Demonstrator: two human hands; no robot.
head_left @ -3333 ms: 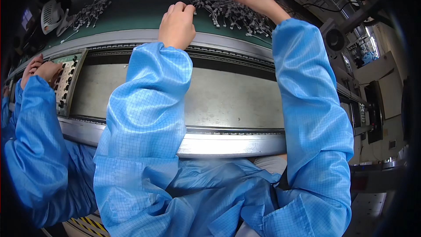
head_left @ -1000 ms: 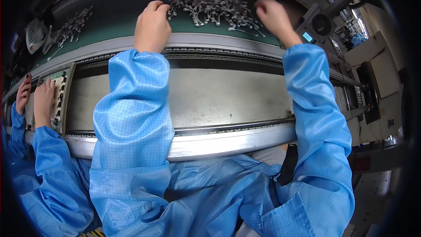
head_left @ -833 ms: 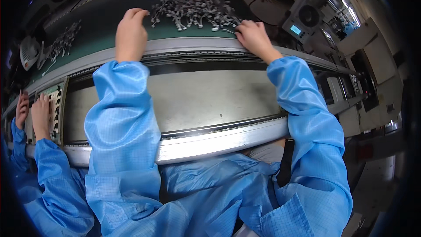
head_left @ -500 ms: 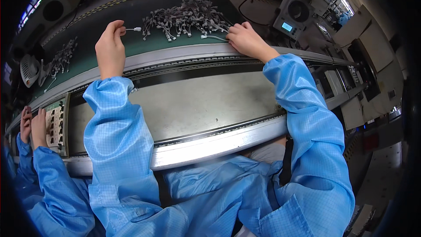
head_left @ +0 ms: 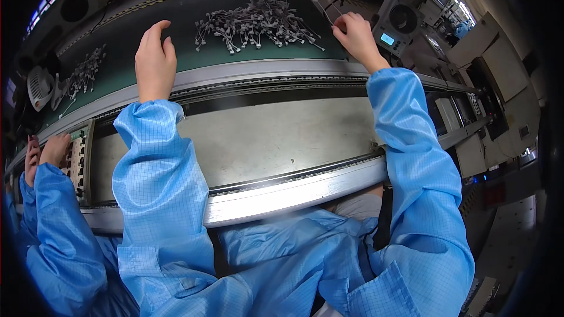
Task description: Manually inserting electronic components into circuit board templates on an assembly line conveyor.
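My left hand (head_left: 155,61) is raised over the near edge of the green work surface (head_left: 138,47), left of a pile of white wire leads with small connectors (head_left: 258,23). Its thumb and index finger are apart, and nothing shows between them. Right of the pile, my right hand (head_left: 356,38) has its fingers pinched together. A thin white wire lead (head_left: 336,9) rises from its fingertips, blurred against the dark background; its connector cannot be made out.
A metal-railed conveyor (head_left: 282,191) crosses in front of me. A boxy device with a lit display (head_left: 386,39) stands at the right. Further left lie a smaller wire pile (head_left: 88,70) and a white fan-like device (head_left: 40,91). A co-worker's hands (head_left: 54,149) are at a board fixture (head_left: 81,167).
My right hand has moved right and away from the pile, its wire lead swinging upward. The lead that stuck out of my left hand no longer shows, and that hand's fingers have parted.
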